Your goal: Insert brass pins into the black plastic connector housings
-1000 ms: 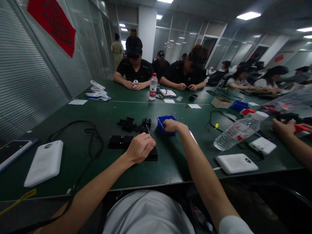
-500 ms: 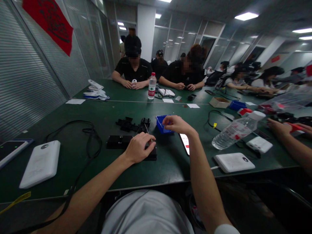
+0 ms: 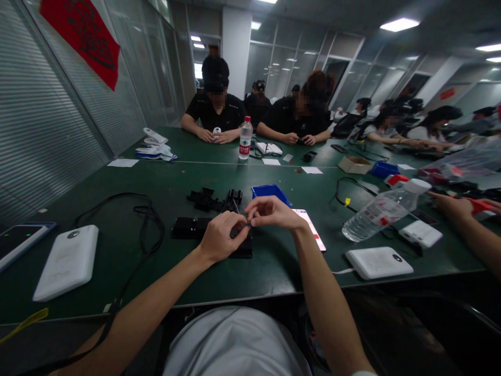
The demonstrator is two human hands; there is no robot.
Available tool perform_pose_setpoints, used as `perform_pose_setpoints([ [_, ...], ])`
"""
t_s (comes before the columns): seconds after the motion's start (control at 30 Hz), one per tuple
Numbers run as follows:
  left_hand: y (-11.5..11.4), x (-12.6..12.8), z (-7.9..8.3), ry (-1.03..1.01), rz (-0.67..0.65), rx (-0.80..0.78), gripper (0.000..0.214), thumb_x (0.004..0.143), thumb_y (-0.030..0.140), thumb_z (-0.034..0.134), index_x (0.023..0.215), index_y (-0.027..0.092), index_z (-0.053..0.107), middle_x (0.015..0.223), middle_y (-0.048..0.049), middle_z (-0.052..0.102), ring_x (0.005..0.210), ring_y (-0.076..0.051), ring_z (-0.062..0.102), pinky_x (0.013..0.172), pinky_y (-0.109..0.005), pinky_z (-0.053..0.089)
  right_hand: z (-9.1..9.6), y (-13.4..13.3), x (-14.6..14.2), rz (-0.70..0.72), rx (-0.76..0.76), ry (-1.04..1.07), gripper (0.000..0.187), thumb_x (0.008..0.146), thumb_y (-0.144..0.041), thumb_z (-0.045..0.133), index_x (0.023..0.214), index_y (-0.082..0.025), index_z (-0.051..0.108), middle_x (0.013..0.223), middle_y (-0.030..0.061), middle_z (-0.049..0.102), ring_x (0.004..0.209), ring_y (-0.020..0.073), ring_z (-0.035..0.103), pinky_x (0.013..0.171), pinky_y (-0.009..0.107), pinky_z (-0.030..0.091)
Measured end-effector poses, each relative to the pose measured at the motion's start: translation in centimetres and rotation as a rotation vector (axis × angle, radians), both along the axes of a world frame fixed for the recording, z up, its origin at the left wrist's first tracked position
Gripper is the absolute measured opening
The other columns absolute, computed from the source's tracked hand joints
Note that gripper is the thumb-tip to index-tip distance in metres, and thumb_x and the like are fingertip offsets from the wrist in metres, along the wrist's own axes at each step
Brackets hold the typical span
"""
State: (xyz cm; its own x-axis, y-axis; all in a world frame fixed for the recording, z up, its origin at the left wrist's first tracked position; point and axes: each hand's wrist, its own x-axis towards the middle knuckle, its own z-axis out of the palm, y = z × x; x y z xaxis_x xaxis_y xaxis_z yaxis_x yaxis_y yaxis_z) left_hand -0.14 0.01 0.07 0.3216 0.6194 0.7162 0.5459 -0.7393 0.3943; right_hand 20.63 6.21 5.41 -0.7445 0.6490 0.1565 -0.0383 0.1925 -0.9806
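My left hand point(image 3: 221, 237) is closed above black parts on the green table point(image 3: 156, 282), with a thin metal rod point(image 3: 236, 205) sticking up past its knuckles. My right hand point(image 3: 272, 213) pinches at the left fingertips; whatever lies between them is too small to make out. Under and left of my left hand is a flat black case-like part point(image 3: 190, 227). Beyond it lie black bracket-like pieces point(image 3: 205, 198). Just behind my right hand stands a blue tray point(image 3: 270, 192), and a lit phone point(image 3: 313, 232) lies beside my right wrist.
White power-bank-like devices point(image 3: 66, 263) lie at left and right point(image 3: 379, 262). A black cable point(image 3: 151, 214) loops on the left. A tilted water bottle point(image 3: 385, 211) is at right, another bottle point(image 3: 245, 140) farther back. People sit opposite; a person's hand point(image 3: 454, 209) works at right.
My right hand has moved left and down from over the blue tray to meet my left fingertips. More of the tray and phone now shows. My left hand has stayed nearly still.
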Motion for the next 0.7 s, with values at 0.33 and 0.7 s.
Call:
perform_pose_setpoints([
  [0.33, 0.1, 0.1, 0.0, -0.004, -0.001, 0.093, 0.012, 0.096, 0.019, 0.059, 0.084, 0.02, 0.062, 0.076, -0.0016, 0.066, 0.071, -0.018, 0.061, 0.068, -0.031, 0.047, -0.8, 0.0, 0.0, 0.056, -0.092, 0.018, 0.046, 0.073, -0.017, 0.089, 0.115, -0.015, 0.069, 0.083, 0.0007, 0.077, 0.073, 0.0124, 0.072, 0.067, 0.022, 0.055],
  [0.7, 0.0, 0.0, 0.2, 0.015, -0.001, 0.085, 0.012, 0.091, 0.017, 0.059, 0.079, 0.02, 0.06, 0.072, -0.001, 0.063, 0.069, -0.017, 0.059, 0.067, -0.03, 0.047, -1.3, 0.2, 0.3, 0.108, -0.126, -0.015, 0.048, 0.078, -0.018, 0.087, 0.122, -0.015, 0.067, 0.092, 0.0035, 0.079, 0.08, 0.0134, 0.075, 0.074, 0.023, 0.058],
])
